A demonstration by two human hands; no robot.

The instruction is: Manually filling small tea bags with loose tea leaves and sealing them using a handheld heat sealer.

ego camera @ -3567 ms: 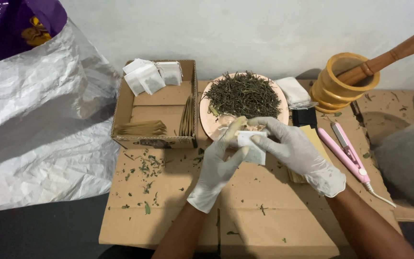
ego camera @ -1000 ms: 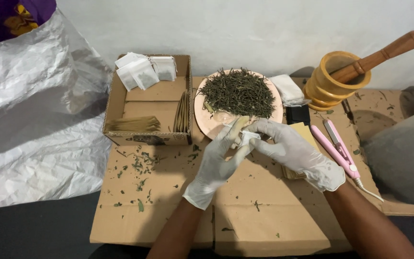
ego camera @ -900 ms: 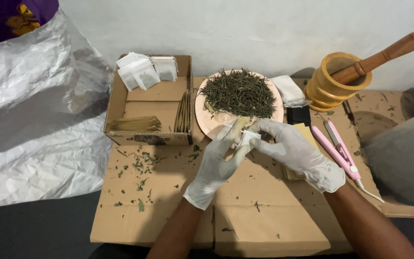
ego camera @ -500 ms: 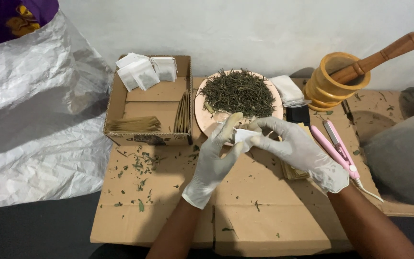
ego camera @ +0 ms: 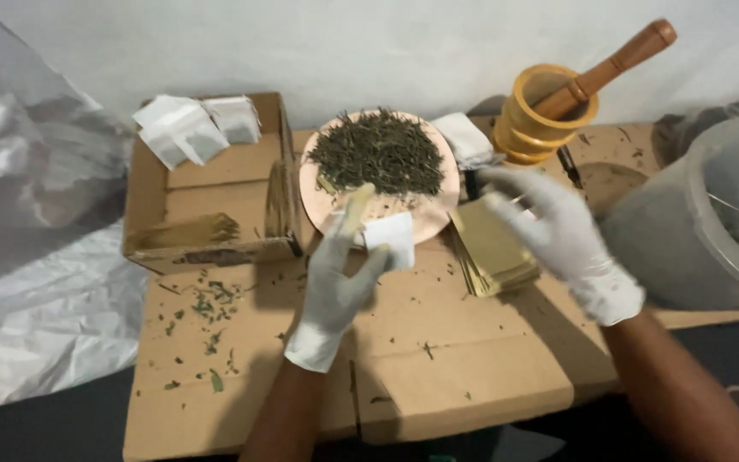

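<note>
Both my hands wear white gloves. My left hand (ego camera: 339, 274) holds a small white paper sachet (ego camera: 391, 238) together with a flat wooden stick (ego camera: 355, 208), just in front of a copper plate (ego camera: 425, 216) heaped with dried green leaves (ego camera: 376, 156). My right hand (ego camera: 558, 235) hovers blurred to the right with its fingers spread and nothing in it, above a stack of tan envelopes (ego camera: 491, 252).
A cardboard box (ego camera: 203, 192) at the left holds white sachets (ego camera: 183, 128) and wooden sticks. A yellow mortar (ego camera: 540, 115) with a wooden pestle (ego camera: 613, 62) stands behind. A clear plastic tub (ego camera: 712, 218) sits at the right, silver foil sheeting (ego camera: 32, 257) at the left. Leaf crumbs litter the cardboard surface (ego camera: 438, 368).
My right hand has let go of the sachet and swung out to the right over the envelopes. My left hand keeps the sachet and stick. The view has shifted closer.
</note>
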